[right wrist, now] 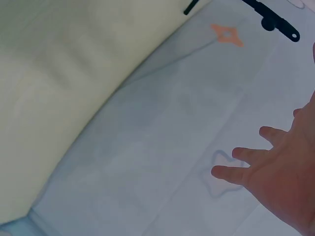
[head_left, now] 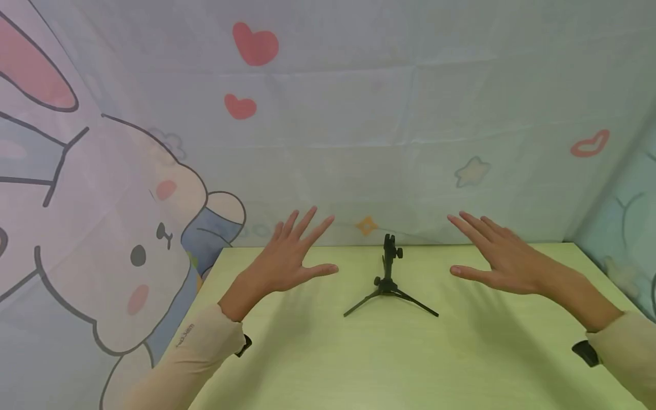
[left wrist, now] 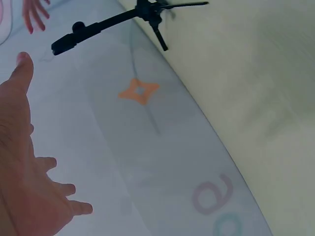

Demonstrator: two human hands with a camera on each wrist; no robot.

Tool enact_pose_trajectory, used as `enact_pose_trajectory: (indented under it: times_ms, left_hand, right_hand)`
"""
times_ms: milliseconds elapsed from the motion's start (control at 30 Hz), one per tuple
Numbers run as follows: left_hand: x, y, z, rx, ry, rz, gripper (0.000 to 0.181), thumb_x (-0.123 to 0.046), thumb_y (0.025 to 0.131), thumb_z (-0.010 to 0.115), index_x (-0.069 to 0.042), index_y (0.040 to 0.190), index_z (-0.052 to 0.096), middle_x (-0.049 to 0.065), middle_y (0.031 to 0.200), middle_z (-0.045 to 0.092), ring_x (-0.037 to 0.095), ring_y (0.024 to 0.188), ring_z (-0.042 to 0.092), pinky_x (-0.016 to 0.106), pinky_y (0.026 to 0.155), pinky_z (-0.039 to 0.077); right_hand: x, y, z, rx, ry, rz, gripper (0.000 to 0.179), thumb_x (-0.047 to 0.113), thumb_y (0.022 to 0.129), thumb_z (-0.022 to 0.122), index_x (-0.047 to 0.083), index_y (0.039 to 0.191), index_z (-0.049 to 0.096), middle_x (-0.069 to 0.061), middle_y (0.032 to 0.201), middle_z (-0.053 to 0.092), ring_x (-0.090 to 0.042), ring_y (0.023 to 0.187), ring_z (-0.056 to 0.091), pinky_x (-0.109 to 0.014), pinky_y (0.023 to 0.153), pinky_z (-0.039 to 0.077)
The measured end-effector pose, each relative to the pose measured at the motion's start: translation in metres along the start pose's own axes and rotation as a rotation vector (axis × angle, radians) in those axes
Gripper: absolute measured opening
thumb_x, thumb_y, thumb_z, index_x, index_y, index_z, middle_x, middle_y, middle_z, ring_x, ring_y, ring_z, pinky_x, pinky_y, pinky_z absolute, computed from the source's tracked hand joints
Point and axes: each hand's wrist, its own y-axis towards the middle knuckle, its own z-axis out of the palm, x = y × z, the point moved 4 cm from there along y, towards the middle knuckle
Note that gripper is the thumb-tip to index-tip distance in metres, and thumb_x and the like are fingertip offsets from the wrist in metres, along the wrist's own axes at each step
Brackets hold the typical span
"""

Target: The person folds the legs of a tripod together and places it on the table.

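A small black tripod stand (head_left: 388, 272) stands upright on the pale green table, its legs spread and a knob showing on its upper post. To its left, the left hand (head_left: 288, 253) hovers above the table with fingers straight and spread, holding nothing. On the other side the right hand (head_left: 504, 259) is raised likewise, fingers extended and thumb apart. Both hands are away from the stand. In the left wrist view the stand (left wrist: 106, 23) appears past the thumb; only parts of the stand (right wrist: 270, 18) enter the top of the right wrist view.
The table (head_left: 379, 364) reaches back to a light cloth backdrop (head_left: 369, 114) printed with hearts, stars and a large cartoon rabbit. The cloth also encloses the left and right sides. Shadows of both arms fall on the tabletop.
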Motion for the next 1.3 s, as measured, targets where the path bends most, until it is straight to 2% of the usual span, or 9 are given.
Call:
enact_pose_trajectory:
  times_ms: [100,233,467,567,700,833,933,1100,1300]
  left_hand:
    - [-0.004,0.006,-0.001,-0.054,-0.083,0.022,0.089,-0.074,0.096,0.052,-0.042,0.166,0.006,0.004,0.174,0.002,0.038,0.158,0.001,0.066,0.121,0.015]
    - [-0.011,0.015,0.002,-0.137,-0.19,0.063,0.085,-0.063,0.099,0.059,-0.035,0.167,0.016,0.003,0.174,0.01,0.032,0.159,0.008,0.06,0.121,0.024]
    - [-0.032,0.03,0.019,-0.235,-0.376,0.103,0.074,-0.042,0.102,0.068,-0.021,0.163,0.033,0.007,0.168,0.027,0.027,0.153,0.028,0.054,0.115,0.038]
    - [-0.043,0.036,0.029,-0.273,-0.463,0.13,0.066,-0.035,0.103,0.068,-0.015,0.159,0.041,0.009,0.163,0.036,0.025,0.149,0.035,0.05,0.115,0.039]
    - [-0.056,0.046,0.044,-0.331,-0.574,0.164,0.057,-0.028,0.104,0.068,-0.013,0.155,0.047,0.009,0.156,0.045,0.022,0.143,0.044,0.043,0.112,0.043]
    - [-0.066,0.058,0.056,-0.389,-0.688,0.159,0.051,-0.022,0.102,0.07,-0.01,0.149,0.054,0.01,0.152,0.049,0.024,0.131,0.056,0.036,0.104,0.05]
    - [-0.072,0.067,0.066,-0.414,-0.765,0.152,0.048,-0.018,0.101,0.071,-0.008,0.146,0.057,0.011,0.148,0.051,0.026,0.124,0.061,0.035,0.1,0.054]
    - [-0.076,0.075,0.078,-0.438,-0.835,0.162,0.043,-0.015,0.101,0.071,-0.005,0.141,0.06,0.012,0.14,0.056,0.029,0.119,0.063,0.041,0.097,0.056]
    - [-0.08,0.078,0.087,-0.449,-0.864,0.173,0.037,-0.013,0.101,0.071,-0.004,0.136,0.063,0.013,0.13,0.061,0.028,0.113,0.066,0.036,0.094,0.057]
  right_hand:
    - [0.0,0.004,0.001,-0.027,0.077,-0.008,0.094,0.053,0.097,0.069,0.038,0.167,0.008,-0.004,0.172,0.015,-0.043,0.154,0.02,-0.07,0.113,0.024]
    - [0.001,0.009,0.005,-0.055,0.18,-0.002,0.093,0.049,0.098,0.07,0.039,0.166,0.006,0.0,0.172,0.014,-0.034,0.156,0.018,-0.067,0.115,0.025]
    - [0.002,0.014,0.021,-0.082,0.328,0.026,0.09,0.045,0.101,0.068,0.038,0.166,0.007,0.004,0.172,0.014,-0.029,0.157,0.016,-0.064,0.118,0.023]
    - [0.003,0.017,0.031,-0.099,0.38,0.035,0.086,0.044,0.102,0.066,0.038,0.166,0.008,0.001,0.172,0.016,-0.031,0.156,0.019,-0.065,0.117,0.025]
    - [0.006,0.022,0.047,-0.106,0.466,0.027,0.081,0.039,0.105,0.063,0.035,0.167,0.01,-0.006,0.17,0.023,-0.041,0.151,0.029,-0.07,0.109,0.034]
    - [0.009,0.028,0.066,-0.089,0.547,0.023,0.077,0.036,0.107,0.061,0.029,0.167,0.014,-0.014,0.167,0.03,-0.049,0.146,0.034,-0.073,0.104,0.038]
    - [0.011,0.031,0.082,-0.079,0.579,0.03,0.076,0.037,0.107,0.061,0.024,0.167,0.017,-0.017,0.165,0.033,-0.05,0.145,0.036,-0.071,0.107,0.038]
    - [0.018,0.036,0.104,-0.047,0.601,0.022,0.073,0.04,0.107,0.06,0.016,0.165,0.023,-0.019,0.16,0.039,-0.051,0.142,0.041,-0.07,0.105,0.041]
    - [0.021,0.038,0.126,0.005,0.592,0.008,0.069,0.041,0.107,0.06,0.012,0.162,0.031,-0.018,0.154,0.047,-0.049,0.136,0.048,-0.066,0.103,0.045]
